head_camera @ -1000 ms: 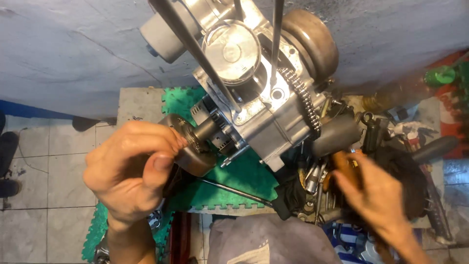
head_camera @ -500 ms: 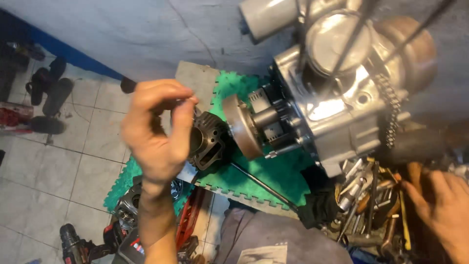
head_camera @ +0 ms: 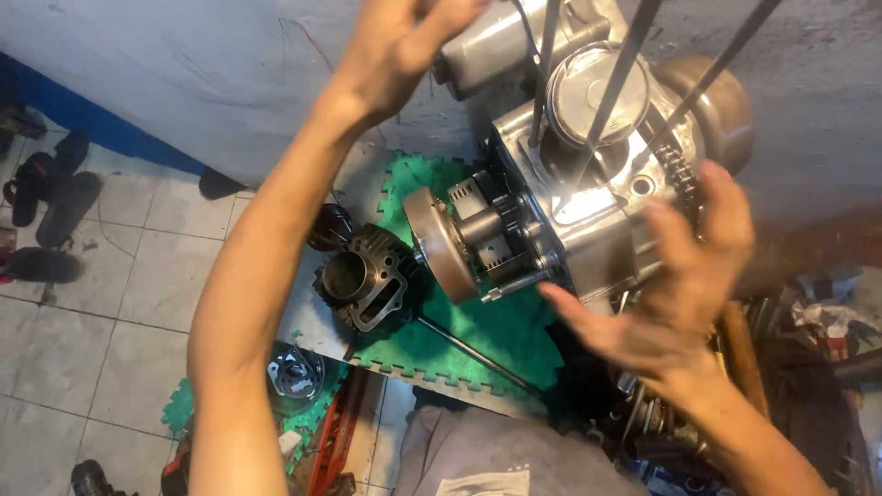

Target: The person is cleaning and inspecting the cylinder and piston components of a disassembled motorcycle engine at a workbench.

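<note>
A silver engine crankcase (head_camera: 588, 220) stands on a green foam mat (head_camera: 487, 331), with its piston (head_camera: 597, 92) on top among long studs. A cam chain (head_camera: 675, 170) hangs at its right and a round flywheel (head_camera: 439, 243) faces left. My right hand (head_camera: 680, 285), blurred, holds nothing, its fingers spread against the crankcase's near side. My left hand (head_camera: 404, 37) is raised at the top edge beside a grey cylindrical part (head_camera: 478, 55). Its fingers are curled and partly cut off. A black finned cylinder block (head_camera: 363, 280) lies on the mat under my left forearm.
A thin metal rod (head_camera: 478, 354) lies across the mat. Tools and metal parts (head_camera: 661, 413) are piled at the lower right. Dark shoes (head_camera: 55, 202) sit on the tiled floor at the left. A round metal part (head_camera: 294, 372) lies below the cylinder block.
My left hand has risen from beside the cylinder block to the top edge. My right hand has left the tool pile and come up against the crankcase. The view has shifted left.
</note>
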